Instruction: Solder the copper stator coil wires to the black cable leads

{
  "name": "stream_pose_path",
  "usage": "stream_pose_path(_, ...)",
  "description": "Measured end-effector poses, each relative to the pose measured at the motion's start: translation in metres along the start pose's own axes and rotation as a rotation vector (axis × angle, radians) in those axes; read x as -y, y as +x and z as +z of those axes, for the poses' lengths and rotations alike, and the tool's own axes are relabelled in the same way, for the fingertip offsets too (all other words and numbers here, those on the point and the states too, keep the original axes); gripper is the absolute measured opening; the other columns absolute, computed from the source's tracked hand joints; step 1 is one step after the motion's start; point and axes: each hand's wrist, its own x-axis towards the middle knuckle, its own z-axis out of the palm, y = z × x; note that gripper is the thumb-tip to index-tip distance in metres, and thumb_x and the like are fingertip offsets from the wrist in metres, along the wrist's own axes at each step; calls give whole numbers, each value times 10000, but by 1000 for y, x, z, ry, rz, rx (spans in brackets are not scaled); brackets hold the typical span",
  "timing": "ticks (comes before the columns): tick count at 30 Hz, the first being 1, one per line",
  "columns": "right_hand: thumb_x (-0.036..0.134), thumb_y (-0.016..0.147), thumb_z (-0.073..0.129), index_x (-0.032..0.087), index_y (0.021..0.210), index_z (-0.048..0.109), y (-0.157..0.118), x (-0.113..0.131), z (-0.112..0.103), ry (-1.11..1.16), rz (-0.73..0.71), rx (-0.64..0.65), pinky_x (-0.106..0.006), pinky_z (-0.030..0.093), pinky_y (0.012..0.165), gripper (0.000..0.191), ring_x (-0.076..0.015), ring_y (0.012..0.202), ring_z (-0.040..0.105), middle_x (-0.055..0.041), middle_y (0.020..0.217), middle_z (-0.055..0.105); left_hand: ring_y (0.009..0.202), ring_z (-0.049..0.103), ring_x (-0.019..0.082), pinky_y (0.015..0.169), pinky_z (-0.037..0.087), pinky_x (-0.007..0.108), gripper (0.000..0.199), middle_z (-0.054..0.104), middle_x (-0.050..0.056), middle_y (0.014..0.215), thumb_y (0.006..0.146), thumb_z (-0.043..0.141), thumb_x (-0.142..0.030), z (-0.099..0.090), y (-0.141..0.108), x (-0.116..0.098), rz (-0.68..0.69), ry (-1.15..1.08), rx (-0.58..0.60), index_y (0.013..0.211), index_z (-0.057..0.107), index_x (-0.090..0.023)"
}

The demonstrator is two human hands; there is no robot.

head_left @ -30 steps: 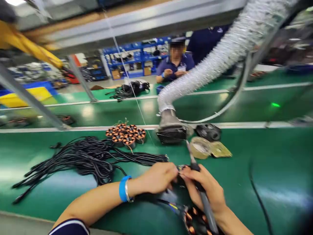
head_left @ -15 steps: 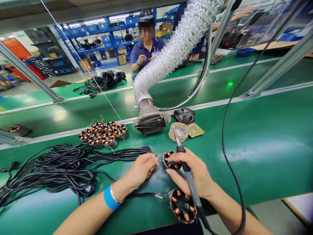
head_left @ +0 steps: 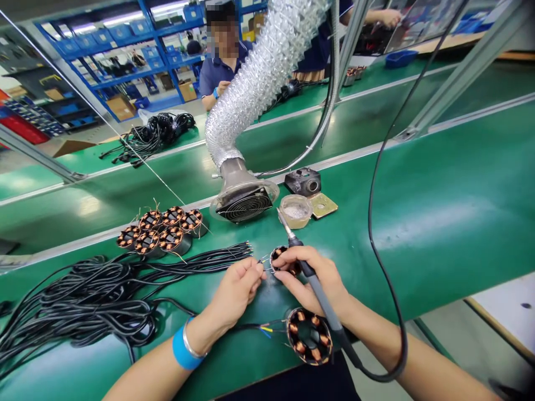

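Observation:
My left hand [head_left: 234,291] pinches the stripped end of a black cable [head_left: 263,260], its thin wires pointing at a small motor stator [head_left: 276,255] with copper windings. Fingers of my right hand [head_left: 324,281] rest on that stator, partly hiding it. The same hand holds a soldering iron [head_left: 320,295], tilted with its tip up and to the left, off the work. Below lies a second stator [head_left: 323,340] joined to a cable with blue and yellow wires [head_left: 266,328]. Where the held wires meet the stator's leads, I cannot tell whether they touch.
A bundle of black cables [head_left: 96,295] covers the left bench. Behind it stand several stators [head_left: 171,238]. A fume hood [head_left: 244,203] on a silver duct [head_left: 254,83] hangs ahead. Beside it are a round tub [head_left: 296,211], a yellow sponge [head_left: 324,205] and a black holder [head_left: 301,181]. A co-worker [head_left: 221,72] sits opposite.
The camera view has shifted, so the bench appears further left and higher. The iron's tip has swung left, away from the tub. Both hands keep their holds near the small stator.

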Motion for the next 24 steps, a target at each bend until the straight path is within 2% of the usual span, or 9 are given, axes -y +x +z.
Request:
stream_pose_path(6,89,866,582,226,1041,578,7,0,3,-41,-32,-4,-273,579,717,222,-139,744,677,-7,843,695,391,187,26,384,121,175,460,317,-121,472,742,686,-592,1,1,4,20,43,-54,724,507,-168)
stream_pose_path(12,104,867,593,218,1061,604,3,6,-5,-12,-63,-13,-311,591,765,225,-174,854,698,-38,924,716,407,149,38,392,114,183,421,242,-127,472,790,634,-570,0,1,4,30,144,-74,713,483,-184)
stream_pose_path(15,98,917,532,238,1165,596,-3,15,-15,7,3,-38,-305,590,764,292,-157,815,703,-19,904,728,405,167,44,400,118,189,385,246,-120,480,814,608,-540,-2,2,2,44,213,-79,715,492,-186)
stream_pose_path(18,169,932,539,252,1305,563,-9,26,-29,11,82,-52,-312,571,701,383,-161,746,669,-20,869,712,402,174,49,406,115,198,354,242,-116,476,834,581,-511,-4,3,3,54,269,-77,711,499,-189)
stream_pose_path(20,208,915,558,257,1258,622,-10,33,-36,16,99,-69,-307,537,629,352,-163,706,633,-29,854,691,404,173,53,410,117,202,339,241,-114,477,847,562,-495,-5,4,3,59,290,-73,710,500,-192)
stream_pose_path(24,213,874,575,236,1026,707,-10,41,-41,23,143,-153,-279,479,522,202,-146,597,590,-16,748,662,415,175,60,418,122,204,317,239,-110,487,861,536,-473,-5,3,2,71,317,-66,711,498,-197)
